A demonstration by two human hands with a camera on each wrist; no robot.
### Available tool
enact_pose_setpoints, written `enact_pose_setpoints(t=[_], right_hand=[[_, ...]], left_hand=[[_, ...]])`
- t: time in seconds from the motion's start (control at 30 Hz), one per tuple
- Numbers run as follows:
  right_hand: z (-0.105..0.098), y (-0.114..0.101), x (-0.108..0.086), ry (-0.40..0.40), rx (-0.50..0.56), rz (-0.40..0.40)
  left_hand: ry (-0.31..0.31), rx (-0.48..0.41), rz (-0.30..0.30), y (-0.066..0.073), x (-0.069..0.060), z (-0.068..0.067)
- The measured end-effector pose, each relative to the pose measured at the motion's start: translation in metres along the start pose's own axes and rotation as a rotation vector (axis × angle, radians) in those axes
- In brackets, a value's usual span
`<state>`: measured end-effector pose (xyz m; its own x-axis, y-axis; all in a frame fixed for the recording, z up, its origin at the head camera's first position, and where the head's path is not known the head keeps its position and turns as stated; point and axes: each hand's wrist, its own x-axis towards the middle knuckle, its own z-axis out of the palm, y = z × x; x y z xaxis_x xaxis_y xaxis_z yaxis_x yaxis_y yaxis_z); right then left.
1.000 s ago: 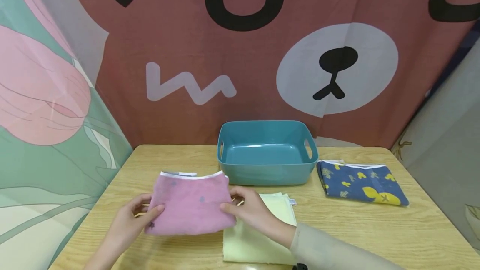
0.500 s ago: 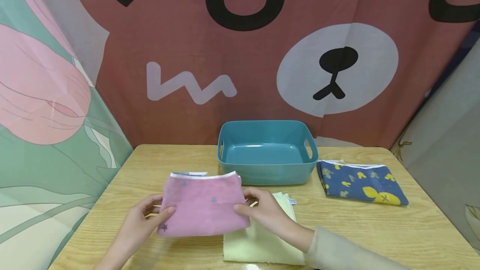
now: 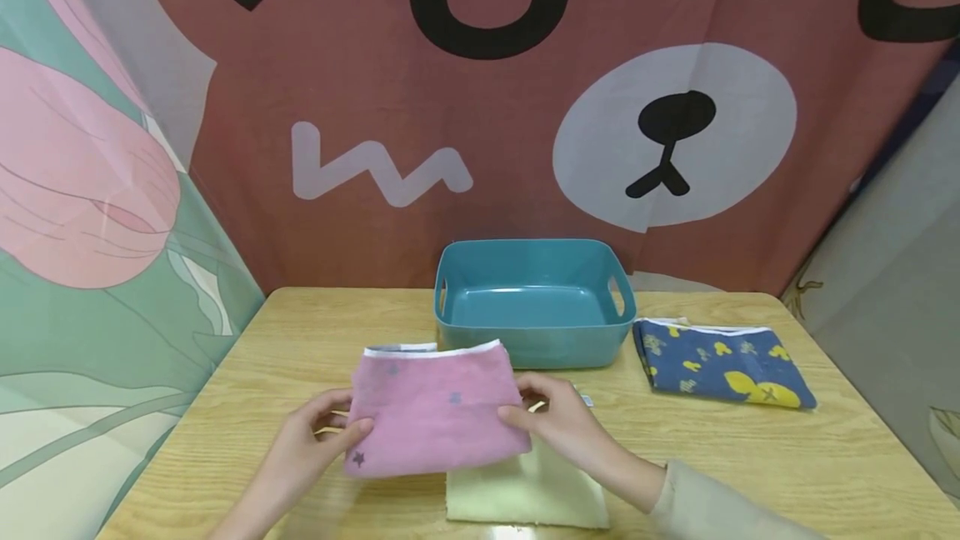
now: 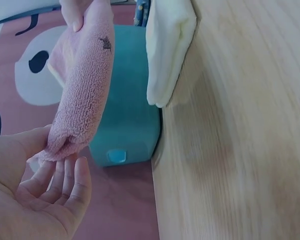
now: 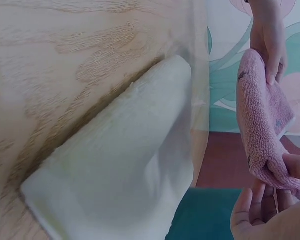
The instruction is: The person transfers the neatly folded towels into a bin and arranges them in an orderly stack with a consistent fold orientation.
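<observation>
pink towel [image 3: 438,415]: held off the desk [image 3: 750,473] in a folded bundle, its white-hemmed edge towards twelve o'clock, a dark star near its eight o'clock corner.
left hand [image 3: 322,432]: at nearly nine o'clock from the pink towel, pinching that end, thumb on the near face and fingers behind and under the roll.
right hand [image 3: 558,423]: at three o'clock, pinching the opposite end in much the same way.
pale yellow towel [image 3: 528,494]: folded on the desk at four o'clock from the pink one, partly hidden by it from the head camera; the left wrist view shows the two apart.
teal basin [image 3: 551,348]: on the desk between one and two o'clock.
blue towel [image 3: 720,361]: folded, with yellow figures, near three o'clock, beyond the right hand and just beside the basin.
step in hand: seems to be carrying the pink towel, already folded, with both ends under control.
next move: as i judge it, calls for both pinches staying firm and level so the layers do not slip, and enough height to pass over the pale yellow towel without dragging it.
</observation>
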<state>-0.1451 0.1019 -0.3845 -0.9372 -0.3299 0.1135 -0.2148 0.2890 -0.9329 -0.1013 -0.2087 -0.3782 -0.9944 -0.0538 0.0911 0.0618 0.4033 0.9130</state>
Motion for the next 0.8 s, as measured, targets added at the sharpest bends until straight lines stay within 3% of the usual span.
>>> enact_pose_setpoints(t=[0.33, 0.8], right_hand=[[-0.014, 0.006, -0.013, 0.032, -0.009, 0.070], [-0.032, 0.020, -0.028, 0.117, -0.036, 0.159]], left_hand=[[-0.055, -0.004, -0.036, 0.005, 0.002, 0.015], [-0.155, -0.010, -0.016, 0.010, 0.010, 0.037]])
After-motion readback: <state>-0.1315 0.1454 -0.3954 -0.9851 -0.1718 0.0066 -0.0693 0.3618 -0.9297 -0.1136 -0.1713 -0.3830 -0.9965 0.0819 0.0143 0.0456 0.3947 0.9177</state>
